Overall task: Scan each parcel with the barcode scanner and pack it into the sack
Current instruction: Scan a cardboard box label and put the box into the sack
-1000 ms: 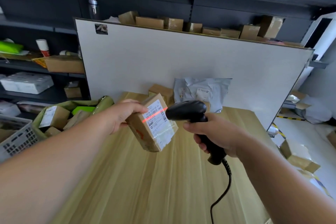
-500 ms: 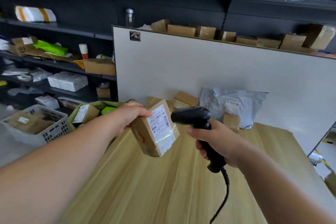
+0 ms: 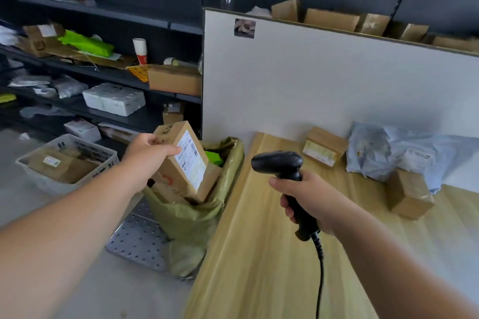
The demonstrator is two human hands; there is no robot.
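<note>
My left hand (image 3: 146, 156) grips a small cardboard parcel (image 3: 182, 160) with a white label, held just over the mouth of the green sack (image 3: 191, 217), which stands on the floor left of the table. Other parcels fill the sack beneath it. My right hand (image 3: 304, 194) holds the black barcode scanner (image 3: 281, 167) by its handle above the wooden table (image 3: 259, 254), its head pointing left. On the table's far side lie a small brown box (image 3: 324, 146), a grey plastic mailer (image 3: 383, 155) and another brown box (image 3: 409, 194).
A white panel (image 3: 324, 80) stands behind the table. Dark shelves (image 3: 103, 70) with boxes and bags fill the left. A white crate (image 3: 64, 163) with parcels sits on the floor, and a perforated metal plate (image 3: 140, 238) lies under the sack.
My left hand has carried the parcel left, away from the scanner, to above the sack. The red scan line is gone. The view has swung left.
</note>
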